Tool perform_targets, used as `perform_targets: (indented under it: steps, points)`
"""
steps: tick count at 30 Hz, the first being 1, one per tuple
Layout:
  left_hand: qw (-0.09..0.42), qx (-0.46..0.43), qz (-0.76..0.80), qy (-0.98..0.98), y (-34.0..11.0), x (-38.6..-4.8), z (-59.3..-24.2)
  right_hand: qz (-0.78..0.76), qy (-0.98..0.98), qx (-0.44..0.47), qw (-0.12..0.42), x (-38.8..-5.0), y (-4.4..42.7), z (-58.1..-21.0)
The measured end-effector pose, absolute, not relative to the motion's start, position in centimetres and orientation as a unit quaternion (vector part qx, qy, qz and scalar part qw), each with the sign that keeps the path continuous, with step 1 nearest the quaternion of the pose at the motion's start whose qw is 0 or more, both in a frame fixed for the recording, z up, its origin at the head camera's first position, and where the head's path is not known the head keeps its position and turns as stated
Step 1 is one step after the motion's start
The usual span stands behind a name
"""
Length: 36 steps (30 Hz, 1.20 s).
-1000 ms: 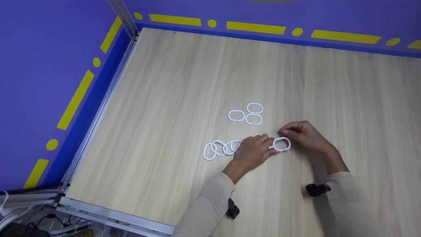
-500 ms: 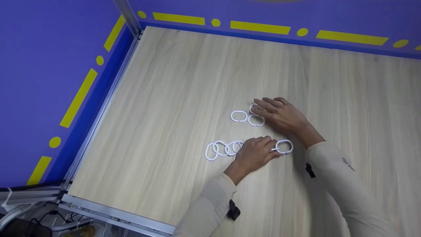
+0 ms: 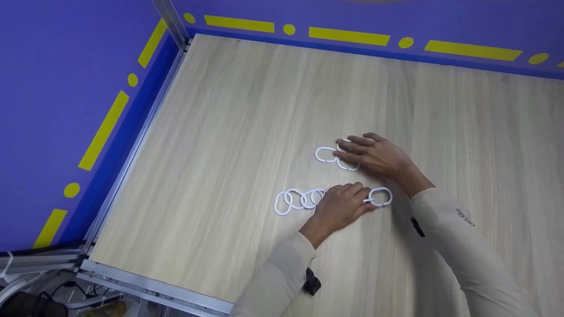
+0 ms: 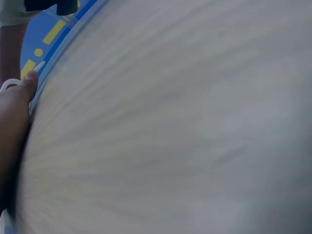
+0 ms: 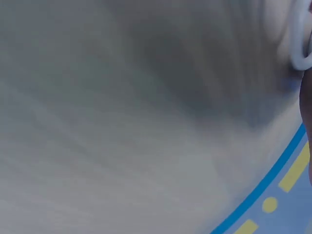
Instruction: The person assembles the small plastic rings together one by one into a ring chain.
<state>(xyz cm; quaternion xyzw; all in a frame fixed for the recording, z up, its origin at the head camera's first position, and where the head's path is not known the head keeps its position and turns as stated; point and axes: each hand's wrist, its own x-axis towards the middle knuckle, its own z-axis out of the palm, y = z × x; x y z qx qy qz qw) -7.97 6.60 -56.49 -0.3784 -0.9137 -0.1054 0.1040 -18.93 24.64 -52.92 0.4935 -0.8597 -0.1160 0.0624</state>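
Blue walls [image 3: 75,57] border the wooden table [image 3: 246,114]; the left hand [image 3: 338,205] grips a white chain [image 3: 303,200], the straight-fingered right hand [image 3: 376,155] seemingly touches far rings [image 3: 338,163].

Left hand [image 3: 340,205] curled, right hand [image 3: 378,155] outstretched

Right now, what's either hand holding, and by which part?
Left hand grips the chain near its right end. Right hand lies extended over loose links, no grip visible.

1. Printed in small dark lettering [image 3: 465,217] on the right sleeve [image 3: 460,251], at the forearm, visible in the head view.
2. Slants down toward the right of that view.
3. Seems to end in "Slim"; too small and blurred to read in full.
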Motion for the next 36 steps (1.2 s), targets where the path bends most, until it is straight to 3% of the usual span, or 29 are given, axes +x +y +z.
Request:
perform_targets:
  steps: [7, 14, 18, 25, 28, 33, 36]
  points:
    - [0.11, -0.378, -0.112, -0.913, 6.5, -7.9, -56.4, -0.042, -0.878, 0.46, 0.125, -17.1, 28.8, -53.9]
    - [0.116, -0.377, -0.122, -0.911, 6.4, -7.9, -56.4, -0.03, -0.924, 0.369, 0.097, -13.3, 34.7, -54.3]
    - [0.12, -0.374, -0.129, -0.911, 6.5, -7.8, -56.5, 0.006, -0.944, 0.31, 0.115, -11.3, 37.1, -54.6]
    - [0.124, -0.372, -0.127, -0.911, 6.5, -7.7, -56.4, 0.151, -0.959, 0.176, 0.161, -10.1, 35.5, -54.8]
    - [0.121, -0.371, -0.127, -0.912, 6.5, -7.7, -56.4, 0.214, -0.963, 0.125, 0.103, -10.2, 33.3, -54.1]
    - [0.115, -0.368, -0.122, -0.915, 6.4, -7.6, -56.3, 0.264, -0.962, 0.05, -0.042, -10.9, 30.8, -52.4]
    - [0.116, -0.364, -0.126, -0.916, 6.4, -7.7, -56.3, 0.259, -0.962, 0.037, -0.081, -11.2, 30.5, -51.4]
